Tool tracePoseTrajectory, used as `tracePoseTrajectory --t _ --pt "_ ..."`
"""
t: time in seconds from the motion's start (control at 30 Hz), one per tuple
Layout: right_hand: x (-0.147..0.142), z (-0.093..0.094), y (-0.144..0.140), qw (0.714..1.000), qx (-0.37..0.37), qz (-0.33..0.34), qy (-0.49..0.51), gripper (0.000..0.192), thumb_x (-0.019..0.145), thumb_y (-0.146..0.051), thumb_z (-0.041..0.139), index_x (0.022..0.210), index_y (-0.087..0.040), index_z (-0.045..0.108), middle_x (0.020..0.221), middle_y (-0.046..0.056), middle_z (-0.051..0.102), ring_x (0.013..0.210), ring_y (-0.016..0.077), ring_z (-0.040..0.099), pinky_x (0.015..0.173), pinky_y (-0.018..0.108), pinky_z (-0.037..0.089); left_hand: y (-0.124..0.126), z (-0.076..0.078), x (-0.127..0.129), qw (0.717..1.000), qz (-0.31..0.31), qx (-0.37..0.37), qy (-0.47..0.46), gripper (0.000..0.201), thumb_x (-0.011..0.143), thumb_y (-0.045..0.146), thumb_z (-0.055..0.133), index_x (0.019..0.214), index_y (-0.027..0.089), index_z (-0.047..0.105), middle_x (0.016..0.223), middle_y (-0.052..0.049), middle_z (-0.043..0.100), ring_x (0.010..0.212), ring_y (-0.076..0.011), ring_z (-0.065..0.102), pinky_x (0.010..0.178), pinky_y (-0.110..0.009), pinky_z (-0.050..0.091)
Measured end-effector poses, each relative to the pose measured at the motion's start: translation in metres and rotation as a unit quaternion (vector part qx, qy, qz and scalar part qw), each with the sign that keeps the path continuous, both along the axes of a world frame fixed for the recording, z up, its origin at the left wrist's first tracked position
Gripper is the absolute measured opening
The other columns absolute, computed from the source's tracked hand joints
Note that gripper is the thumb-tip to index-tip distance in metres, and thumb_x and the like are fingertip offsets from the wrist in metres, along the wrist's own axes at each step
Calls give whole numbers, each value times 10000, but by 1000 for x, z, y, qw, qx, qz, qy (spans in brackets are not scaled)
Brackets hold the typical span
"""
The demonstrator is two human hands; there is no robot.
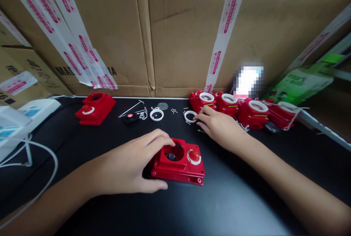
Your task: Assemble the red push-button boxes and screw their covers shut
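My left hand point(134, 163) grips the left end of a red plastic housing point(175, 172), fingers over the top and thumb along the near side. The housing lies on the black table, with a round opening showing a small dark part point(171, 156) inside. A red dome point(194, 155) in a white collar sits at its right end. Farther back, my right hand point(219, 126) has its fingertips closed at the right edge of a white ring point(186, 120). Small screws point(188, 122) lie around that ring. Another white ring point(157, 120) rests to its left.
Several red housings with white rings point(252, 117) stand at the back right, before a green package point(301, 82). One more red housing point(95, 110) is back left. A black part point(131, 118), loose screws point(174, 111) and a clear disc point(162, 106) lie between. Power strips point(27, 119) and cables are left; cardboard boxes point(178, 46) stand behind.
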State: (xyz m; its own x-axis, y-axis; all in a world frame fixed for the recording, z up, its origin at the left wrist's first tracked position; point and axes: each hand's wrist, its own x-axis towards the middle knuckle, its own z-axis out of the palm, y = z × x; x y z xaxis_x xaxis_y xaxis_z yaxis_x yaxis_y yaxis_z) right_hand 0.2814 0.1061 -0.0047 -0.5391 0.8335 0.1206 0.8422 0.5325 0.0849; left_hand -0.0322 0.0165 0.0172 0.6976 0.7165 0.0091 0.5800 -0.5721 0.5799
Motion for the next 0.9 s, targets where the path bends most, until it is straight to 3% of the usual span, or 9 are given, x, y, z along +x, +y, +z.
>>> tracePoseTrajectory --t 0.13,0.3,0.4,0.53,0.63,0.73,0.83,0.9 --pt "-1 3 1 1000 -4 -1 -2 314 1151 -248 535 1263 -214 827 1192 122 741 894 238 752 650 319 476 1 -1 -1 1000 -1 9 -7 567 952 281 864 1451 348 602 1508 -64 638 1319 -285 707 1123 -436 603" --pt "2 4 0 1000 11 2 14 311 1150 -266 533 1190 -196 834 1171 125 743 841 225 725 591 313 405 0 0 1 1000 -1 0 -28 614 908 360 923 1443 344 622 1518 -72 638 1303 -298 718 1085 -423 632" --pt "8 6 -4 999 23 5 33 325 1163 -291 510 1213 -187 813 1219 132 733 874 235 728 601 323 431 1 0 2 999 7 -6 -38 496 968 317 852 1413 348 636 1509 -63 645 1251 -270 737 1023 -387 658" --pt "23 11 -11 991 42 26 122 293 1154 -315 526 1186 -173 779 1278 160 684 901 240 715 705 366 553 1 -2 4 999 6 0 -41 491 950 266 853 1387 327 637 1501 -67 643 1278 -263 723 1070 -392 641" --pt "33 18 -11 970 69 48 229 203 1104 -301 590 1129 -179 751 1246 176 645 965 264 700 854 437 610 0 -2 5 999 9 11 -45 506 926 247 860 1377 319 642 1467 -62 662 1251 -259 732 1062 -387 645" --pt "39 24 -10 951 77 20 297 154 1072 -320 618 1075 -209 726 1240 169 666 1119 317 704 946 485 610 -2 -1 4 999 18 20 -47 506 916 245 856 1368 322 642 1473 -66 653 1250 -263 727 1037 -379 653" --pt "38 28 -9 915 13 -5 402 142 1055 -348 626 1037 -229 700 1299 154 737 1240 336 709 993 490 613 -3 -1 3 999 17 20 -46 481 923 270 853 1352 323 641 1488 -70 637 1276 -270 710 1076 -402 635" --pt "37 29 -9 870 -50 -20 490 144 1031 -367 669 1030 -226 699 1247 136 774 1167 309 747 964 461 635 -2 -1 3 999 15 16 -47 462 919 277 857 1327 316 642 1474 -65 641 1270 -267 707 1094 -413 622"
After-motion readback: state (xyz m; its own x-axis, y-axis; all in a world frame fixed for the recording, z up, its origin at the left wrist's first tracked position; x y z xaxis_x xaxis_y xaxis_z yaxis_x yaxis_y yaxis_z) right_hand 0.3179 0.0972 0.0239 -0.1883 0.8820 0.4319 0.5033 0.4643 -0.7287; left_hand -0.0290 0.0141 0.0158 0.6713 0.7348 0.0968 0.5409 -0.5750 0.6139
